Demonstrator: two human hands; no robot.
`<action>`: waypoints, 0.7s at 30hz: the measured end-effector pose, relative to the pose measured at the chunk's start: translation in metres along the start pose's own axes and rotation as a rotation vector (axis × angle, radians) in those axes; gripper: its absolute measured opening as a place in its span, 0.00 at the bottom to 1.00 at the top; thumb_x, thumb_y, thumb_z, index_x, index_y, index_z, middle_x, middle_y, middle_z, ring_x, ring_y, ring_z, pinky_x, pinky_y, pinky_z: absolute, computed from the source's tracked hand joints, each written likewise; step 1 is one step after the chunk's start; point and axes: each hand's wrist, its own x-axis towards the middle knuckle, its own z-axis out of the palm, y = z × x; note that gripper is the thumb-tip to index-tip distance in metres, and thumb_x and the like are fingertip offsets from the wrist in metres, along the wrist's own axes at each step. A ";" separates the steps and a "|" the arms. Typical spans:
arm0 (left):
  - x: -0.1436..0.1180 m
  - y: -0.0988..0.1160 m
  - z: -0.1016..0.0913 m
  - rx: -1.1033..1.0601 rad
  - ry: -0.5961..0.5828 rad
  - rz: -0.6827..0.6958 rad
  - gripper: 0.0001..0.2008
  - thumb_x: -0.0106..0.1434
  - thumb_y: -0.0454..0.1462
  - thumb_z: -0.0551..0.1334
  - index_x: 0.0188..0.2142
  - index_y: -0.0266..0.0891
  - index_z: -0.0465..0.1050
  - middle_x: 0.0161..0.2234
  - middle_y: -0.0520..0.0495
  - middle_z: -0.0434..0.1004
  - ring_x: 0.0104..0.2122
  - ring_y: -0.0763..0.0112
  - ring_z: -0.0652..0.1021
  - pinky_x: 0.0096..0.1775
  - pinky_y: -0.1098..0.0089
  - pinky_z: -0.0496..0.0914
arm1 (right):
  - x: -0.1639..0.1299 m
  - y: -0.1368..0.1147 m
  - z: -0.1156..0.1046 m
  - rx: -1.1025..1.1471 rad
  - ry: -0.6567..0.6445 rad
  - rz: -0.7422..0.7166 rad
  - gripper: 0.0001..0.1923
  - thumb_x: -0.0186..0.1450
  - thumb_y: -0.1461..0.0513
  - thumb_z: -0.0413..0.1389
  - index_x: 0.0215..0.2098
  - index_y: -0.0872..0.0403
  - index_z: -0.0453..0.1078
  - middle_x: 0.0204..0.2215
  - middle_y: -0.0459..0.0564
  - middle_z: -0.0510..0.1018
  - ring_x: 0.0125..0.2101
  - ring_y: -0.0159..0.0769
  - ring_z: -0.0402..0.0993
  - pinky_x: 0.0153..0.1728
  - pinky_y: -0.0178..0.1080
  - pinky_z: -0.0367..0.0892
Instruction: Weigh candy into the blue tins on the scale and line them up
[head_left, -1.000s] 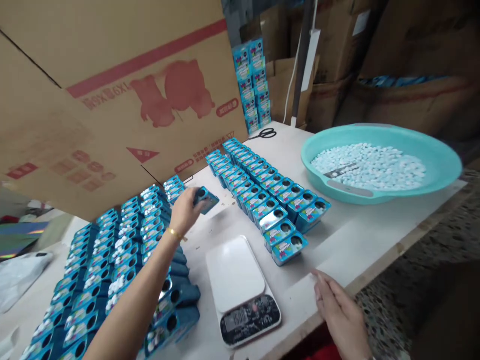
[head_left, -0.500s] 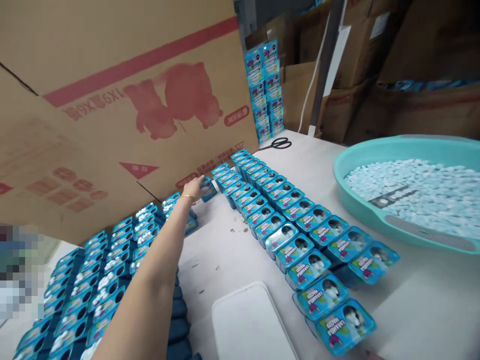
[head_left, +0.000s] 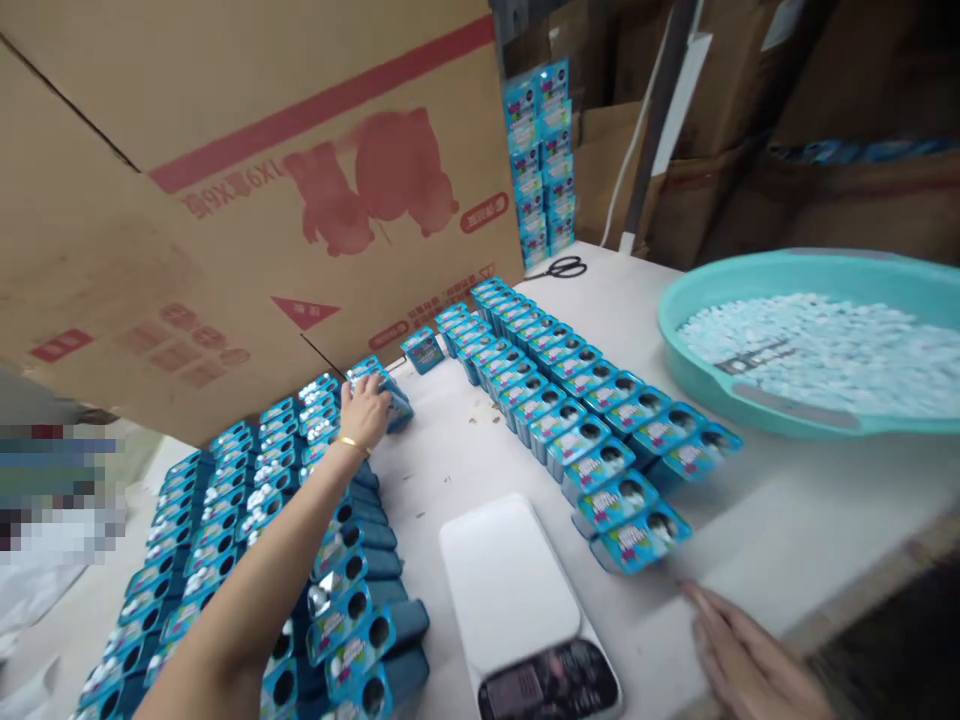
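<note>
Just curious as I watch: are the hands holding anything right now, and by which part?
The left hand rests on top of a blue tin at the rows' far end; a true grip cannot be told. The right hand lies flat and empty.

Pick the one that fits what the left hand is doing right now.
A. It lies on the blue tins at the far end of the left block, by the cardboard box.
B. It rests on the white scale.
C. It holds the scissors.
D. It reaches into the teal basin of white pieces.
A: the left hand lies on the blue tins by the cardboard box, away from the scale, the basin and the scissors.
</note>
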 end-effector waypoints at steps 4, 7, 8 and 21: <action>-0.037 0.034 -0.058 -0.034 -0.060 0.108 0.09 0.63 0.39 0.52 0.34 0.39 0.69 0.41 0.41 0.69 0.39 0.59 0.74 0.39 0.63 0.66 | -0.003 -0.016 0.001 0.162 -0.037 0.115 0.26 0.43 0.47 0.68 0.35 0.53 0.76 0.28 0.48 0.76 0.26 0.30 0.70 0.22 0.28 0.68; -0.083 0.072 -0.099 -0.081 -0.126 0.237 0.09 0.63 0.41 0.52 0.33 0.39 0.68 0.40 0.44 0.70 0.33 0.67 0.74 0.32 0.69 0.65 | -0.001 -0.021 -0.001 0.251 -0.092 0.121 0.24 0.46 0.47 0.67 0.33 0.55 0.74 0.20 0.42 0.69 0.19 0.22 0.60 0.15 0.24 0.57; -0.099 0.086 -0.107 -0.097 -0.157 0.284 0.09 0.63 0.40 0.53 0.33 0.39 0.68 0.40 0.45 0.70 0.31 0.68 0.74 0.30 0.70 0.64 | -0.001 -0.022 -0.002 0.277 -0.116 0.112 0.23 0.47 0.47 0.66 0.32 0.56 0.73 0.19 0.41 0.67 0.17 0.20 0.57 0.14 0.24 0.53; -0.164 0.149 -0.113 -0.380 0.053 0.257 0.12 0.60 0.42 0.59 0.41 0.37 0.67 0.42 0.43 0.71 0.39 0.64 0.74 0.42 0.65 0.68 | 0.009 -0.023 -0.028 0.465 -0.400 0.077 0.17 0.49 0.54 0.64 0.30 0.56 0.67 0.20 0.42 0.68 0.15 0.20 0.55 0.13 0.26 0.43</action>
